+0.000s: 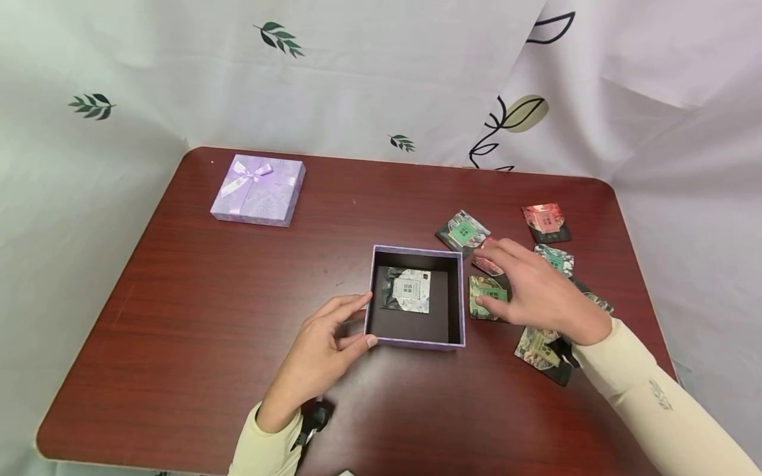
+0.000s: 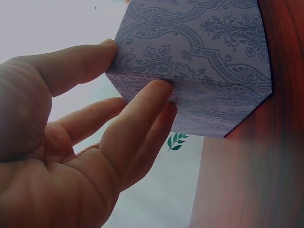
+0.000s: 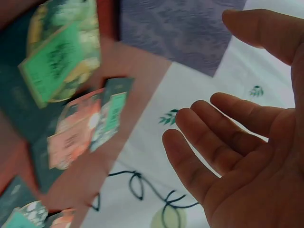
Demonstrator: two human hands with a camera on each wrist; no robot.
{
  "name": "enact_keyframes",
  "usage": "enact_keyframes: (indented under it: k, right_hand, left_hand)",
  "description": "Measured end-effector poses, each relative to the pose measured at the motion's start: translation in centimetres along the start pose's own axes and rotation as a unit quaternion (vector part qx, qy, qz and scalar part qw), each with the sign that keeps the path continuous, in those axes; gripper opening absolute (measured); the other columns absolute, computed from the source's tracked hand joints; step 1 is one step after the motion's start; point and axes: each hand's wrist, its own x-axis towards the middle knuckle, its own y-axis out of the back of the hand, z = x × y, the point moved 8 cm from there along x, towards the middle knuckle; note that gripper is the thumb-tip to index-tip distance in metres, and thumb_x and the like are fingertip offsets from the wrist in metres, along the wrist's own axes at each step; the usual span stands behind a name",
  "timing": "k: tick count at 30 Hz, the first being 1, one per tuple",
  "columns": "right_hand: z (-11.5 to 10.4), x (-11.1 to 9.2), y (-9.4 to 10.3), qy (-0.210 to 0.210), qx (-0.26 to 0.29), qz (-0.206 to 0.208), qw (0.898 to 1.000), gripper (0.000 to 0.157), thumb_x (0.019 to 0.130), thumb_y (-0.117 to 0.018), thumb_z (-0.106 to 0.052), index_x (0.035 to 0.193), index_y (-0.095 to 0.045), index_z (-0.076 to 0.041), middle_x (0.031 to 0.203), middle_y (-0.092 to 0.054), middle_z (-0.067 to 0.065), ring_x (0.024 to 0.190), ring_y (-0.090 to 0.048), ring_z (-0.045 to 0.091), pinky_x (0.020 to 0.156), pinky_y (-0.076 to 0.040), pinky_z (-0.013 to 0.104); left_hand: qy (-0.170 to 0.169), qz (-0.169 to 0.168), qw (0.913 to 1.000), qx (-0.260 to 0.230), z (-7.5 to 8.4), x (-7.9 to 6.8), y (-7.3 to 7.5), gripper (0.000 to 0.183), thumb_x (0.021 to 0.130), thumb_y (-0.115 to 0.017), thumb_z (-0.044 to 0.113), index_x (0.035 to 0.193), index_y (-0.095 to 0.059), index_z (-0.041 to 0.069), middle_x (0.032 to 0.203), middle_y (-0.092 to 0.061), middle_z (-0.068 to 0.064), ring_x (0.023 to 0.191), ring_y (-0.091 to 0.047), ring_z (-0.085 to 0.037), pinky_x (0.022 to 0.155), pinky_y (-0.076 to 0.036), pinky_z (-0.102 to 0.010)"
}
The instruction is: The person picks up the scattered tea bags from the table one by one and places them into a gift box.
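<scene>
A purple patterned box (image 1: pixel 417 344) stands without a lid on the table, its dark inside facing up. Inside lies one grey-and-white square sachet (image 1: pixel 411 289), against the left part of the floor. My left hand (image 1: pixel 324 344) holds the box's near left corner, thumb at the front and fingers along the left wall. In the left wrist view, fingertips touch the patterned box wall (image 2: pixel 199 42). My right hand (image 1: pixel 530 284) hovers over sachets right of the box, thumb and fingers spread, holding nothing. Under its thumb is a green-labelled sachet (image 1: pixel 485 291); a red sachet (image 1: pixel 487 264) is partly hidden by its fingers.
A lilac box lid (image 1: pixel 258 192) with a ribbon bow lies at the back left of the table (image 1: pixel 196 317). Around my right hand lie more sachets: a green one (image 1: pixel 463 231), a red one (image 1: pixel 546 223) and a yellow-labelled one (image 1: pixel 538 350). A patterned white cloth (image 1: pixel 357 79) hangs behind.
</scene>
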Motion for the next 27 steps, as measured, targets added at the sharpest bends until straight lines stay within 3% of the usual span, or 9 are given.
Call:
enact_keyframes:
  k: [8,20,27]
  right_hand:
    - [2.4,-1.3,-2.2,-0.038,0.023,-0.051,0.998,0.078,0.082,-0.089,-0.034,0.147,-0.057,-0.004,0.15,-0.055,0.02,0.142,-0.05,0.045,0.115,-0.045,0.069]
    - [4.9,-2.1,-5.2,-0.05,0.014,-0.079,0.996,0.087,0.076,-0.094,-0.036,0.147,-0.058,-0.001,0.15,-0.053,0.02,0.141,-0.049,0.042,0.115,-0.048,0.065]
    - [5.3,-2.1,-5.7,-0.025,-0.007,-0.07,0.997,0.085,0.072,-0.097,-0.038,0.139,-0.064,0.003,0.134,-0.056,0.016,0.125,-0.053,0.034,0.105,-0.055,0.056]
  left_hand:
    - [-0.004,0.0,1.0,0.001,0.1,-0.1,0.1,0.065,0.09,-0.083,0.001,0.15,-0.06,0.011,0.146,-0.06,-0.016,0.129,-0.066,-0.036,0.091,-0.063,-0.023]
    - [0.001,0.001,1.0,0.008,0.1,-0.1,0.1,0.066,0.089,-0.084,0.002,0.15,-0.06,0.012,0.146,-0.061,-0.014,0.129,-0.066,-0.034,0.091,-0.064,-0.027]
    - [0.005,-0.001,1.0,0.0,0.0,-0.1,0.0,0.066,0.089,-0.083,0.001,0.149,-0.061,0.012,0.146,-0.061,-0.015,0.129,-0.066,-0.036,0.091,-0.064,-0.025]
